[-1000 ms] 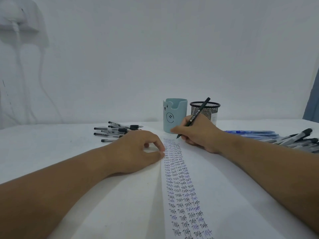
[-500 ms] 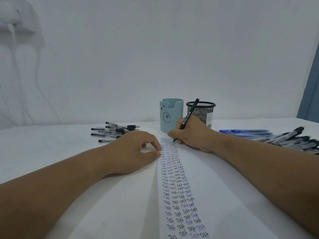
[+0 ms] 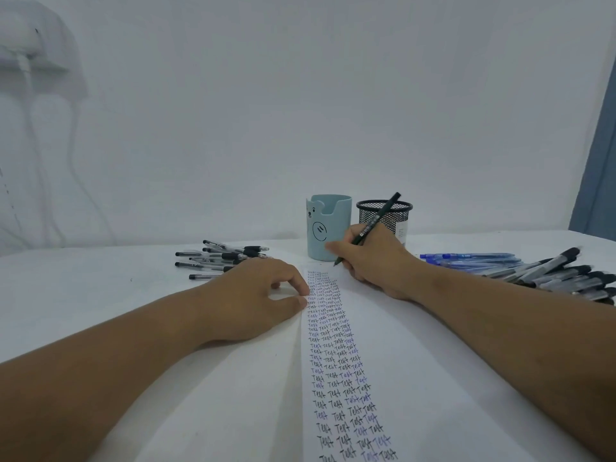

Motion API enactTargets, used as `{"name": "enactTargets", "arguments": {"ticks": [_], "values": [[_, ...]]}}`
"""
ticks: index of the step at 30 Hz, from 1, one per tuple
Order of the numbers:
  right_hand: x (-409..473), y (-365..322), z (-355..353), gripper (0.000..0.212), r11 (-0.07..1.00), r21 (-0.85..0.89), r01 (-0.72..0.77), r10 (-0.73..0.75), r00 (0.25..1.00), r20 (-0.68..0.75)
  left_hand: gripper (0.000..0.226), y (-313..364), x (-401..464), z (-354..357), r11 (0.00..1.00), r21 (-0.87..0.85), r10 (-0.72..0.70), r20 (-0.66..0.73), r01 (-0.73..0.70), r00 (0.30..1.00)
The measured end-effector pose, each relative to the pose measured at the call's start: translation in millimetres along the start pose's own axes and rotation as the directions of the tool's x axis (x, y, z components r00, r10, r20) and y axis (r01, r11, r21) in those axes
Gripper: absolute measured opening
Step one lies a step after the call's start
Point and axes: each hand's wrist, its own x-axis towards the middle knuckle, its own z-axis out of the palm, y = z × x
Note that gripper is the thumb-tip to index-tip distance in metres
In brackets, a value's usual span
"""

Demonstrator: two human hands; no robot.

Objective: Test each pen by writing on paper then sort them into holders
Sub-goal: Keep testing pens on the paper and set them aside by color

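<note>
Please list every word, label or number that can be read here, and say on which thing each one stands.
"Test": handwritten many times in rows on the paper, mostly in black ink, some in blue.
Print on the barrel of the pen held by the right hand: too small to read.
White label on the mesh holder: too blurred to read.
</note>
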Motion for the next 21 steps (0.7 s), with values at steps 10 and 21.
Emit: {"name": "enactTargets", "arguments": {"ticks": [10, 21], "values": [[-15, -11, -19, 0.032, 0.899, -0.359, 0.250, -0.236, 0.968, 0.085, 0.010, 7, -3, 1, 0.996, -0.072, -0.067, -0.084, 0.061, 0.994], [-24, -59, -48, 0.012, 0.896, -0.273, 0.349, -0.280, 0.924, 0.261, 0.008, 36, 0, -25, 0.748, -0.664, -0.357, -0.363, 0.030, 0.861]]}}
